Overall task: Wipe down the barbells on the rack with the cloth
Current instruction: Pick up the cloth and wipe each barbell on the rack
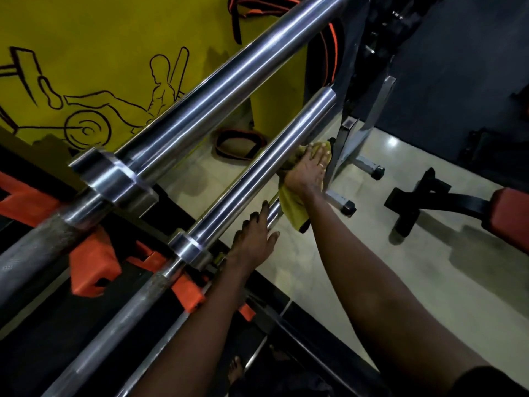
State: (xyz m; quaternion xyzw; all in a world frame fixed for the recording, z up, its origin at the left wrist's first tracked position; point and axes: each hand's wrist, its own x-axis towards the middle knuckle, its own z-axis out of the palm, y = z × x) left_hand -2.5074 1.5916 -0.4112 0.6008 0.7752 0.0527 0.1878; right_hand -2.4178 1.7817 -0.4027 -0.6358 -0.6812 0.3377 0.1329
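Pressing the yellow cloth (292, 207) onto the lowest barbell (273, 214) with flat fingers, our right hand (307, 170) lies at one o'clock from our left hand (253, 239), whose straight fingers rest on that bar.

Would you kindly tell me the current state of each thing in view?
Top barbell: racked, no hand on it.
Middle barbell: racked, no hand on it.
Lower barbell: racked, under both hands.
Cloth: pressed on lower barbell, end hanging.
Left hand: flat on lower barbell.
Right hand: pressing cloth down.
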